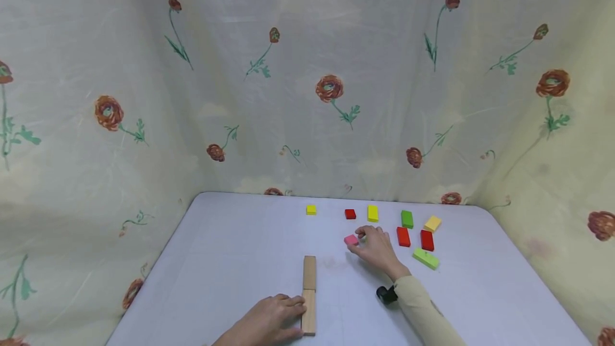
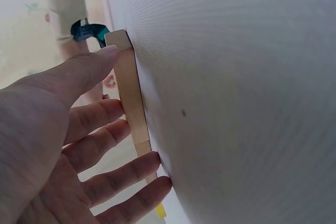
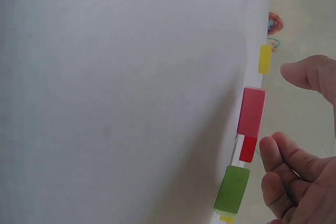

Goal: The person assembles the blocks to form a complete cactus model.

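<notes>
Two wooden blocks lie end to end in a line, the near one (image 1: 309, 314) and the far one (image 1: 309, 273). My left hand (image 1: 269, 320) rests at the left side of the near block; in the left wrist view the thumb touches its end and the fingers (image 2: 126, 177) spread along the line. Over the table, my right hand (image 1: 377, 250) is beside a pink block (image 1: 351, 240), thumb and fingers apart around it. The right wrist view shows a gap between the hand (image 3: 302, 145) and the pink block (image 3: 252, 112), with a green block (image 3: 232, 189) near the fingers.
Behind the right hand are a small yellow block (image 1: 311, 210), a dark red block (image 1: 350, 214) and a yellow block (image 1: 372, 213). Several red, green and yellow blocks lie to its right, with a light green one (image 1: 425, 258) nearest. A flowered cloth (image 1: 307, 122) hangs behind the table.
</notes>
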Motion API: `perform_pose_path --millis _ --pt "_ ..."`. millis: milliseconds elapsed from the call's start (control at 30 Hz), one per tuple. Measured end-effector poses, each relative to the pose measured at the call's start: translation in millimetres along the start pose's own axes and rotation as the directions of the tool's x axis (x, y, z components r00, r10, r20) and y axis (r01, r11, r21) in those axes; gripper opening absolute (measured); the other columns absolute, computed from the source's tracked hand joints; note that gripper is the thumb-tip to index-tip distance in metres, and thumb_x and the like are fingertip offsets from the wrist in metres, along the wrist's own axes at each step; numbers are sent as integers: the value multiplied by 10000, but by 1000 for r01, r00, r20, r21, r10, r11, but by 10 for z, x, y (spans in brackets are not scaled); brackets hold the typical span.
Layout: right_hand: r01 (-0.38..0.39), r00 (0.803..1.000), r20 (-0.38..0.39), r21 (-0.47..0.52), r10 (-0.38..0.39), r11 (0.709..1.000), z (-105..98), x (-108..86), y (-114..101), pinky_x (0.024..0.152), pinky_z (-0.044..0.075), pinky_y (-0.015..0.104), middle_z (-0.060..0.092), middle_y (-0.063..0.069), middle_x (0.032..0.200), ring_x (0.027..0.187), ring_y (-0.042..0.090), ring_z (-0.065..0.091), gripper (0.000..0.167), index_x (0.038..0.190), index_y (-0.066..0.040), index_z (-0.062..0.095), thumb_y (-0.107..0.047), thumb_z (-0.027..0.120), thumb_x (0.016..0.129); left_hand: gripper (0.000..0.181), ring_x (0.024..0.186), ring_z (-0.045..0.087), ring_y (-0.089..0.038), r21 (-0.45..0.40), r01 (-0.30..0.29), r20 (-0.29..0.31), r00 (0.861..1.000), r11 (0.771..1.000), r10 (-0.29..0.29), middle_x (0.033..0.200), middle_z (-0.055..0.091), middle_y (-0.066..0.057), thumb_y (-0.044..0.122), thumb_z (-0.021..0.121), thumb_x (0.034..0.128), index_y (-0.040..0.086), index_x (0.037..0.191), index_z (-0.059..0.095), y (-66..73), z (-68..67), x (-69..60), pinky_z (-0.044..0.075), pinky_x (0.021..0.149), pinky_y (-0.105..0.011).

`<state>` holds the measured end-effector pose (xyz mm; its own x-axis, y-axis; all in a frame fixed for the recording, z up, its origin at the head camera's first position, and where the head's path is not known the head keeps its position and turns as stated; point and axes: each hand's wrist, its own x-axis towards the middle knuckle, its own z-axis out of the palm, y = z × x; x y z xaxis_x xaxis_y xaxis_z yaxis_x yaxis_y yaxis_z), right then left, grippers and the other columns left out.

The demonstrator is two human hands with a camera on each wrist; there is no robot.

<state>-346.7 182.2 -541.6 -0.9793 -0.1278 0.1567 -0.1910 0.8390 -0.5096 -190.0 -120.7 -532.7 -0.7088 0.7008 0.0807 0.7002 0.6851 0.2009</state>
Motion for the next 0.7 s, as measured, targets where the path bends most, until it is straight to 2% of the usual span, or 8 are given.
perform_pose_path --millis 167,300,467,700 --pt "-6 1000 13 -2 6 1000 19 50 -4 829 370 375 635 31 959 936 212 483 416 1081 -83 635 -355 768 796 488 1092 625 -142 -10 22 9 1000 1000 -22 1300 624 46 500 632 881 182 1250 659 5 -1 -6 537 849 -308" --pt "-27 999 23 0 27 1000 29 57 1 811 365 366 638 24 945 937 214 481 368 1061 -85 644 -308 772 796 491 1091 623 -134 -15 35 23 999 999 -35 1297 625 53 507 634 875 191 1251 659 16 9 -6 537 846 -311" --pt "-72 996 44 6 72 997 46 67 24 810 383 354 633 26 964 967 213 477 357 1077 -103 641 -285 773 800 482 1085 627 -139 -6 23 11 1000 1000 -23 1292 628 50 501 629 882 188 1248 660 15 6 -8 538 846 -309" --pt "-80 994 72 7 80 997 46 72 29 832 414 383 638 34 990 984 224 486 390 1102 -102 635 -334 760 815 482 1086 630 -151 15 -14 -22 1000 1000 14 1295 631 23 493 608 902 166 1253 656 -6 12 -18 534 865 -298"
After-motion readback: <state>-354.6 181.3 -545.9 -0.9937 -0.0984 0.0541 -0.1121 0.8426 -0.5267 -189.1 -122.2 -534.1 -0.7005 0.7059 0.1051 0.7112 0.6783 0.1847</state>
